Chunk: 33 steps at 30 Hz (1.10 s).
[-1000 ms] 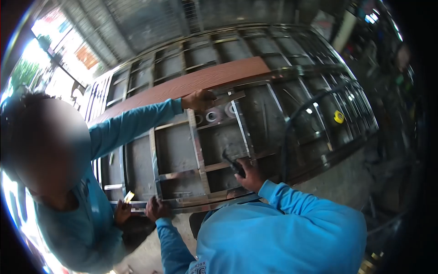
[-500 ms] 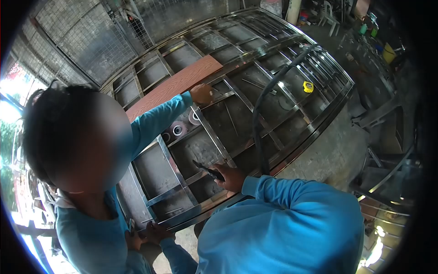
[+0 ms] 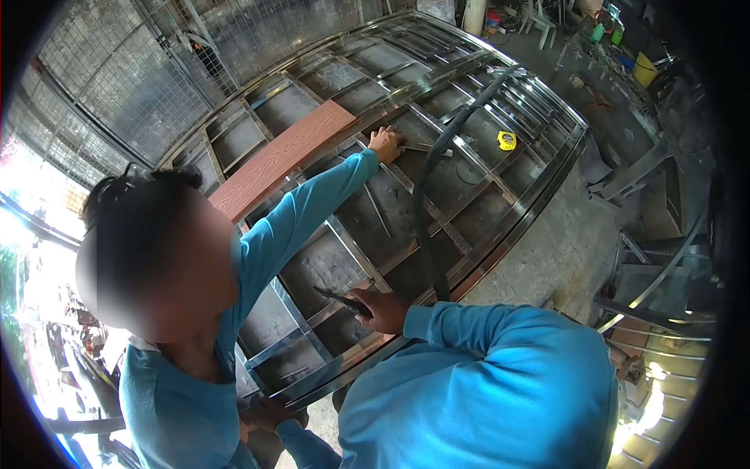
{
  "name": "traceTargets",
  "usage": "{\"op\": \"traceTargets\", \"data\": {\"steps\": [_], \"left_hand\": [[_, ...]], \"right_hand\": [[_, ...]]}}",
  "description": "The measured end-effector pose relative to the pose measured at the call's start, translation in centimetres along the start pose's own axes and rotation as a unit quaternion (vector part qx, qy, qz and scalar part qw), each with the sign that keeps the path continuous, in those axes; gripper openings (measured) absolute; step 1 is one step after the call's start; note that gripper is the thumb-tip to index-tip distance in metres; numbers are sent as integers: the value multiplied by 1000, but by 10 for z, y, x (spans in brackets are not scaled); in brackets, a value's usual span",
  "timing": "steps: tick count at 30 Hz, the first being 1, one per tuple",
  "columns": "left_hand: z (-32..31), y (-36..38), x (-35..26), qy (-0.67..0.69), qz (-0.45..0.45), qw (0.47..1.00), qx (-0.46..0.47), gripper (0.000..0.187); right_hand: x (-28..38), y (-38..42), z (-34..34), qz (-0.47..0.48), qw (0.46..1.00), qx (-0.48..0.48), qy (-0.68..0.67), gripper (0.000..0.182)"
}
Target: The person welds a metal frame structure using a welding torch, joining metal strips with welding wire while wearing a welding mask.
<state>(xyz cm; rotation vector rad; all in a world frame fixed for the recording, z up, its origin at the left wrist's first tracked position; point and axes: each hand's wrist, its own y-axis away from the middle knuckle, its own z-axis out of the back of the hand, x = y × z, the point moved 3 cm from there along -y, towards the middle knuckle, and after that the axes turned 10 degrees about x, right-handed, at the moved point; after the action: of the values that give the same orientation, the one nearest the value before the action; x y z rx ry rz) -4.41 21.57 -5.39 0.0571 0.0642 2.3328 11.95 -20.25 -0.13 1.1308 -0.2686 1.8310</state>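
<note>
My right hand [image 3: 384, 311] is closed round a black tool [image 3: 342, 301], whose tip points left over the metal frame [image 3: 344, 366]. Low in the view, my left hand [image 3: 268, 412] is at the near edge of the frame; its fingers are dark and partly hidden. A co-worker on the left reaches across, and that person's hand [image 3: 386, 144] is on the frame's inner bars, beside a thin metal piece [image 3: 426, 148]. A reddish-brown wood-grain board [image 3: 285, 159] lies on the frame behind the outstretched arm.
A thick black cable [image 3: 426, 184] crosses the frame in front of me. A yellow tape measure [image 3: 506, 141] lies to the right. Mesh panels [image 3: 133, 62] stand behind, and a white plastic chair [image 3: 539, 23] is at the back.
The co-worker's outstretched hand has moved farther across the frame, to the right and away. The view has shifted slightly. My right hand still holds the black tool.
</note>
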Motion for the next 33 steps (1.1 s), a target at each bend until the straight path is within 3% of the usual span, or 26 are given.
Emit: {"op": "traceTargets", "data": {"steps": [7, 11, 12, 15, 16, 17, 19, 20, 23, 30, 33], "left_hand": [[20, 9, -14, 79, -17, 996, -50, 27], [11, 9, -8, 129, -34, 991, -31, 30], [2, 10, -2, 98, -59, 993, -35, 31], [-168, -31, 98, 346, -268, 897, 55, 38], [-82, -12, 42, 196, -165, 965, -57, 35], [-32, -2, 8, 163, -123, 974, -97, 33], [-10, 10, 3, 166, -103, 969, -150, 31], [6, 12, -5, 180, -35, 979, -91, 28], [24, 18, -12, 151, -43, 984, -88, 24], [16, 15, -8, 201, -29, 973, -109, 23], [21, 17, -9, 192, -30, 972, -133, 25]], "right_hand": [[-1, 0, 0, 4, 1000, 0, -1, 63], [-10, -5, -6, -29, 999, 27, -9, 61], [-15, -5, -6, -17, 1000, -12, 0, 60], [-23, -4, -11, 66, 993, -98, 30, 58], [-24, -5, -9, 108, 985, -129, 40, 58], [-19, -3, -7, 79, 990, -118, 25, 58], [-14, -2, -4, 33, 995, -95, 9, 59], [-16, -3, -5, 15, 996, -90, 7, 61], [-10, -4, 0, -23, 998, -51, -16, 62], [-21, -9, -4, 57, 994, -81, 43, 62], [-18, -9, -3, 10, 998, -54, 13, 63]]}}
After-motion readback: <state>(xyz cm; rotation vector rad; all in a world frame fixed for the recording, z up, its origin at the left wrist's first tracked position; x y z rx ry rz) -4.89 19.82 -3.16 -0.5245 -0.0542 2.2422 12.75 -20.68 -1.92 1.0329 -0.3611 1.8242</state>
